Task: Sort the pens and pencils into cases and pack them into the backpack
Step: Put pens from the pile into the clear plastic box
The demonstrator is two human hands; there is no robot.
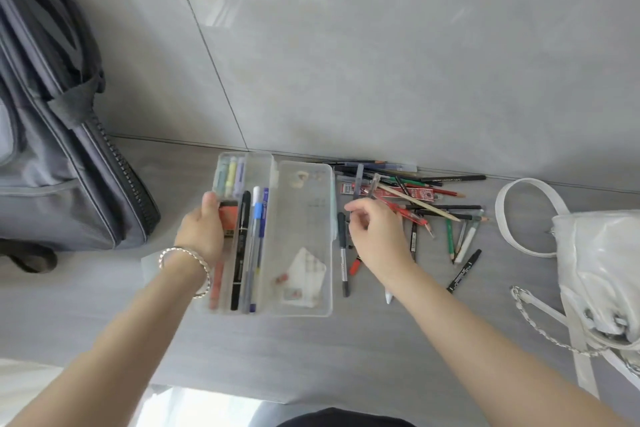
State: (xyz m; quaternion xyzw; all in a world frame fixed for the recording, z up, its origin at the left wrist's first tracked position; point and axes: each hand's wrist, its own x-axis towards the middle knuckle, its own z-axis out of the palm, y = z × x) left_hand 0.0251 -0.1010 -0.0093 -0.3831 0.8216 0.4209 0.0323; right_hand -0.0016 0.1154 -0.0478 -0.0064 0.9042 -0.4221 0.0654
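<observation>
An open clear plastic pencil case [304, 308] lies on the grey floor. Its left half holds a black marker [240, 253], blue and clear pens [256, 236], an orange eraser and pastel highlighters. My left hand [201, 236], wearing a silver bracelet, grips the case's left edge with the thumb on top. A loose pile of pens and pencils [433, 204] lies right of the case. My right hand [377, 236] is over the pile's left end with curled fingers, and appears to pinch a translucent pen [357, 182] that sticks up from the fingertips. A dark grey backpack [59, 163] lies at the left.
A white handbag [595, 270] with a chain strap lies at the right. A black pen [343, 253] and a black marker [464, 270] lie apart from the pile. A wall of grey tiles rises just behind the case and the pile.
</observation>
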